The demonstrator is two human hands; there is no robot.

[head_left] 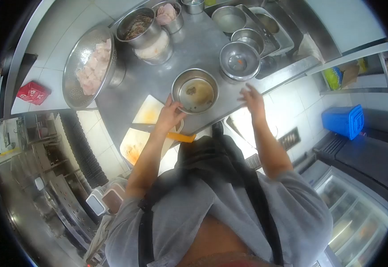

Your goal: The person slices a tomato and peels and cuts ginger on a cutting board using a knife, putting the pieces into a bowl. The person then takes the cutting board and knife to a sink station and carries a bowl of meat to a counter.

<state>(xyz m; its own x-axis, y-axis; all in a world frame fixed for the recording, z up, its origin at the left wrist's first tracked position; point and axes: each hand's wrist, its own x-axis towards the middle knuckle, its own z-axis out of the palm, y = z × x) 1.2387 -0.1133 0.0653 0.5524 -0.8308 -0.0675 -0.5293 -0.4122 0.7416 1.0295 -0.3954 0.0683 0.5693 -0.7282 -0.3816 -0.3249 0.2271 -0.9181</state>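
Note:
A round steel bowl [197,107] stands on the metal table, with a little brownish liquid and dark bits at its bottom. My left hand [170,115] grips its left rim. Under my left wrist lies a knife with an orange handle [181,137], across a white cutting board [134,138] with orange stains. My right hand [252,101] is off to the right over the table's front edge, its fingers apart and nothing in them. Just beyond it sits a wide steel bowl [239,71] with a small orange scrap inside.
A large colander [73,89] of pale raw meat pieces [95,66] leans at the left. Behind are a pot [125,35] of dark shreds and a container [176,26] of pink meat. More bowls crowd the sink [287,42] at back right. A blue bin [343,122] stands right.

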